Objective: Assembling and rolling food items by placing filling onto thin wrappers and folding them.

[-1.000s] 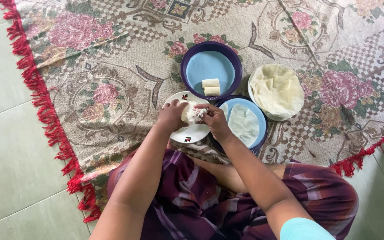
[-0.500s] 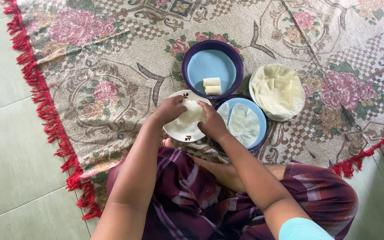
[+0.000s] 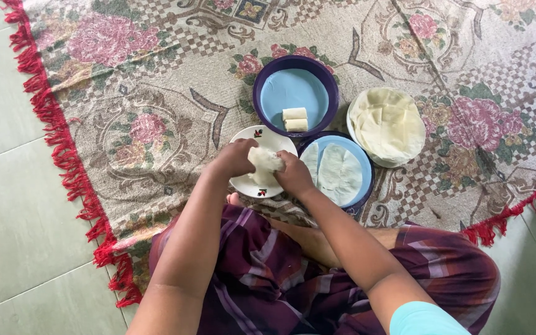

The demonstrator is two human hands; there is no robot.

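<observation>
On the near edge of the floral rug (image 3: 156, 93), just beyond the person's crossed legs in a purple checked sarong (image 3: 268, 279), stands a small white plate (image 3: 243, 183). Above this plate both hands meet. The left hand (image 3: 234, 158) and the right hand (image 3: 293, 174) each have the fingers closed on a pale, soft wrapper (image 3: 263, 161), held between them. Touching the plate on the right is a blue bowl (image 3: 364, 180) with flat wrappers inside. Farther away, a purple bowl (image 3: 265, 87) holds two finished rolls (image 3: 294, 119). Beside it, toward the right edge, a white bowl (image 3: 358, 139) carries a stack of round sheets.
</observation>
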